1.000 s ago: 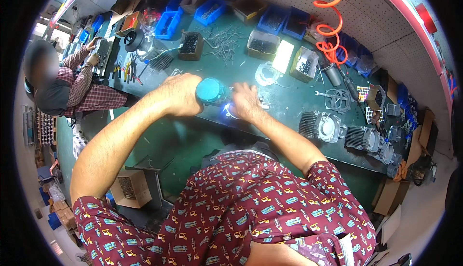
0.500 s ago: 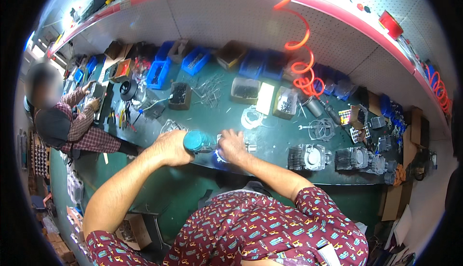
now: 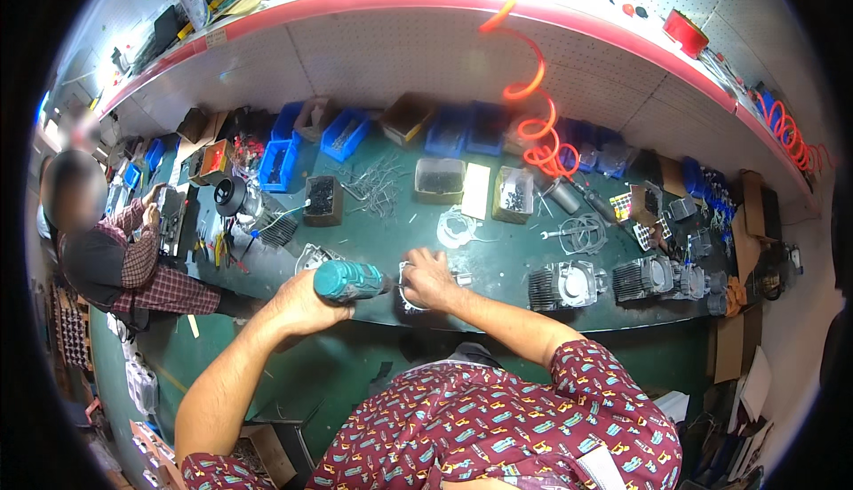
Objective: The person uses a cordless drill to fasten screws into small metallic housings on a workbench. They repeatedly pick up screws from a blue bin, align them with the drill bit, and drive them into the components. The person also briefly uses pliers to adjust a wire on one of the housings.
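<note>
Left hand (image 3: 306, 310) is clenched around the teal-bodied, cylindrical-backed power driver (image 3: 348, 281), held near horizontal at the bench's front edge, nose aimed right. Right hand (image 3: 430, 281) is over the silver metal casting (image 3: 404, 300), which sits on the dark green workbench (image 3: 498, 254) just right of the driver's nose. Fingers curl down onto it; can't tell from here if they grip or only press. Can't tell if the driver's tip touches the casting either. White coiled cable (image 3: 456, 229) lies behind the right hand; grey finned metal housing (image 3: 569, 286) sits farther right, apart from both hands.
</note>
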### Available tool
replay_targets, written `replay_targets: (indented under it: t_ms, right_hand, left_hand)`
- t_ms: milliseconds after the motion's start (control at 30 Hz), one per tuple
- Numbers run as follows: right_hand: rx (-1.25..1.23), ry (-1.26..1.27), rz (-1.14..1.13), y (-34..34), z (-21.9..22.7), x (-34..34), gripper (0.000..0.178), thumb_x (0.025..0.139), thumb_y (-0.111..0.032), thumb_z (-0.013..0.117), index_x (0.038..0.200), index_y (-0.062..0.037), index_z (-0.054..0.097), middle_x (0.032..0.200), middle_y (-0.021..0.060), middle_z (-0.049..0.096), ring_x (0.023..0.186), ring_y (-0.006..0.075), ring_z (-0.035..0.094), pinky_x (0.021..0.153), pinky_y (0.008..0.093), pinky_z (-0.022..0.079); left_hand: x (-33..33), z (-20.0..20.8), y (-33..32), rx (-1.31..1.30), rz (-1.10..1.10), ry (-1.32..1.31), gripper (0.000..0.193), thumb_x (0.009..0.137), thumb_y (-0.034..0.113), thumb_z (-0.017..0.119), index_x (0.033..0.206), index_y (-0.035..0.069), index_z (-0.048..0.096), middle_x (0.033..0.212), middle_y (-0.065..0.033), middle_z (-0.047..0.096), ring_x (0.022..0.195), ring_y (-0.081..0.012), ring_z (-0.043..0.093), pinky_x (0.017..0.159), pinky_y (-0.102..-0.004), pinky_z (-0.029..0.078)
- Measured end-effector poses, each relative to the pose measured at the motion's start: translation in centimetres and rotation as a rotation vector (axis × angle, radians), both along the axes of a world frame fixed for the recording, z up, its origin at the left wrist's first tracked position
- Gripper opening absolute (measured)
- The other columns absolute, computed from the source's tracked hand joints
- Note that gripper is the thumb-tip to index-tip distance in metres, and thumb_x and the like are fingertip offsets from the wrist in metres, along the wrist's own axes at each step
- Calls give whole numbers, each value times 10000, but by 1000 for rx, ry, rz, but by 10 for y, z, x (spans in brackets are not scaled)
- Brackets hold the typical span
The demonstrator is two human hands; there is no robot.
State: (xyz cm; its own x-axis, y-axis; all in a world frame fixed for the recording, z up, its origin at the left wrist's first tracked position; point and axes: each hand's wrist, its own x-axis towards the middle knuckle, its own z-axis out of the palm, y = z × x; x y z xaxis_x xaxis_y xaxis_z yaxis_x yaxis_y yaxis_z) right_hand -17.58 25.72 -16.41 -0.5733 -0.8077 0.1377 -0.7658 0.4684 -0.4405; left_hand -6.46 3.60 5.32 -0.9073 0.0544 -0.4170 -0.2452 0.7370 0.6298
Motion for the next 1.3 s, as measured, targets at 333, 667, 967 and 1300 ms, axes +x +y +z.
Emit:
replay_targets:
  t_ms: [333, 667, 967, 1300]
  right_hand:
    - [-22, -6, -140, 12, 34, -50, 237, 773, -186, 704, 952, -40, 650, 1144, 139, 612, 1095, 354, 583, 951, 512, 472]
    - [155, -70, -252, -10, 1, -146, 340, 822, -191, 756, 1095, -32, 629, 1077, 191, 669, 995, 403, 664, 830, 497, 549]
    - [-78, 158, -21, -192, -18, -243, 165, 833, -116, 644, 973, -103, 730, 986, 139, 680, 1016, 356, 637, 889, 488, 505]
    - [246, 222, 45, -363, -107, -352, 166, 818, -121, 609, 890, -104, 757, 971, 159, 724, 960, 363, 699, 837, 479, 555]
  left_hand:
    - [65, 3, -23, 281, 259, 195, 416, 839, 135, 806, 1222, 41, 674, 1135, -75, 708, 1031, -159, 643, 935, -331, 510]
    - [130, -54, -1, 436, 796, 345, 345, 890, 179, 775, 1179, 30, 661, 1089, -67, 688, 1004, -173, 631, 890, -354, 514]
    - [120, -85, -62, 435, 836, 277, 317, 903, 235, 753, 1128, 35, 653, 1002, -65, 672, 898, -201, 611, 797, -379, 496]
    - [189, -192, -168, 323, 746, 6, 335, 873, 226, 758, 1157, 75, 667, 1040, -73, 653, 940, -209, 604, 858, -364, 487]
